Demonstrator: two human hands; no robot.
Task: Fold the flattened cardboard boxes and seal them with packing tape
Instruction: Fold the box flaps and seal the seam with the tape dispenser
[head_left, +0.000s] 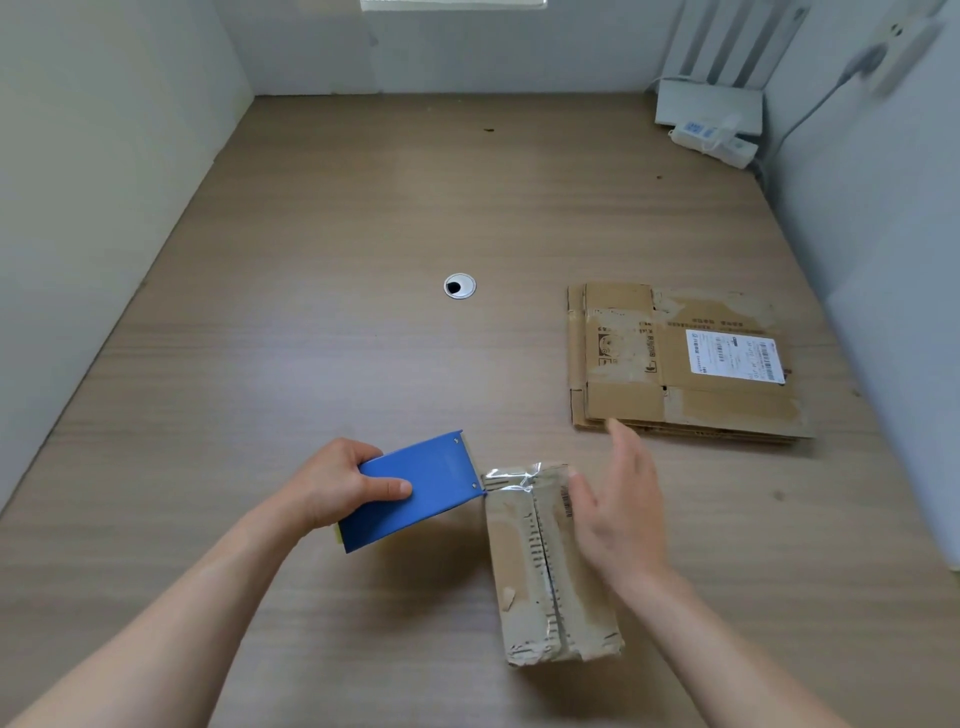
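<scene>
A small folded cardboard box (540, 571) stands on the wooden table (311, 312) in front of me, its two top flaps meeting along a centre seam. Clear packing tape (511, 478) is stuck crumpled over the box's far end. My left hand (332, 483) grips a blue tape dispenser (415, 488), whose front edge touches that far corner of the box. My right hand (623, 509) hovers flat and open over the box's right side, fingers spread. A stack of flattened cardboard boxes (680, 364) with a white shipping label lies to the right, further back.
A round metal cable grommet (460, 286) sits in the table's middle. In the far right corner are a white router (709, 106) and a power strip (714, 143) with a cable. Grey partition walls enclose the table on the left, back and right.
</scene>
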